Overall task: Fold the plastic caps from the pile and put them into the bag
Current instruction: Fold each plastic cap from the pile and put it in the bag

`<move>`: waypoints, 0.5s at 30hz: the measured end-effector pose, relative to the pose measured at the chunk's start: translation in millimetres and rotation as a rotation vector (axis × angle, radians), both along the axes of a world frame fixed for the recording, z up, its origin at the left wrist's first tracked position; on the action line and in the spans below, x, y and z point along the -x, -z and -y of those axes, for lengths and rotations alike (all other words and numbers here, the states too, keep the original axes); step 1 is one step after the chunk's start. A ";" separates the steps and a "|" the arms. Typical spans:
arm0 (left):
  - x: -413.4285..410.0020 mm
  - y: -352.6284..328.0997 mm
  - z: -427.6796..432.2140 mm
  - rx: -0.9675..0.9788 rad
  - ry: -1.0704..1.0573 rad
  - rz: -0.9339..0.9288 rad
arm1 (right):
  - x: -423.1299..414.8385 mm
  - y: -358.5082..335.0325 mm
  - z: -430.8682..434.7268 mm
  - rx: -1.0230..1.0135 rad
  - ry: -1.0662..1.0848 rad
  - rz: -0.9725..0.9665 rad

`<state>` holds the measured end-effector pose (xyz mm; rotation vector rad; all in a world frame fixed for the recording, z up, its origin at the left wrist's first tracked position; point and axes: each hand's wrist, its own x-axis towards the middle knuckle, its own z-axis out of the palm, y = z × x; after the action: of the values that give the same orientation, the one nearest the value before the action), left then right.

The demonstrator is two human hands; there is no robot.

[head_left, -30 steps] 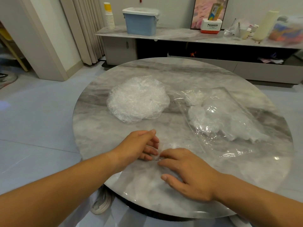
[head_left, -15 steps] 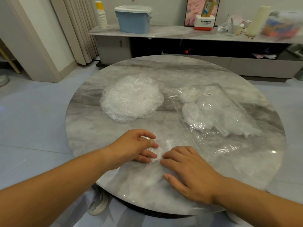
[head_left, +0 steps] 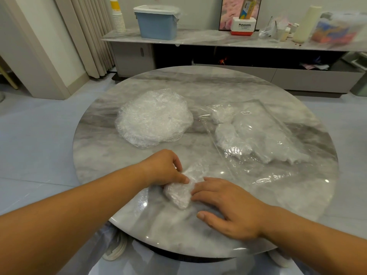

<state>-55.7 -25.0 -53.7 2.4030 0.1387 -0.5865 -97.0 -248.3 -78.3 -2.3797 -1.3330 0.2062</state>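
Note:
A folded, bunched clear plastic cap lies on the round marble table near its front edge. My left hand pinches the cap's upper left part with thumb and fingers. My right hand rests flat beside it, fingertips pressing the cap's right side. The pile of flat plastic caps sits further back on the left. A clear plastic bag holding several folded caps lies on the right, its mouth towards me.
Behind the table runs a low marble-topped cabinet carrying a blue lidded box, stacked paper cups, a Panasonic box and clutter. Curtains hang at the back left. Grey floor surrounds the table.
The cap has gone from spread flat under my fingers to a compact folded bundle between both hands. My left hand curled over it; my right hand stayed pressing at its side.

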 end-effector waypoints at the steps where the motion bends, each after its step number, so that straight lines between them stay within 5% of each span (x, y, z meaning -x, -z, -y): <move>1: 0.2 0.9 0.9 0.025 -0.018 -0.022 | 0.1 0.4 0.4 -0.009 0.015 -0.021; 9: 8.5 2.3 -9.7 0.481 -0.265 -0.075 | -18.0 -30.3 -14.9 -0.462 0.644 -0.504; 15: 18.5 0.2 -5.5 0.731 -0.270 -0.087 | -35.0 -33.7 -16.5 -0.548 0.623 -0.819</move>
<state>-74.2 -19.4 -53.9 1.6203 0.2352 -0.5023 -62.1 -231.8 -44.6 -1.7905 -0.2063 0.4838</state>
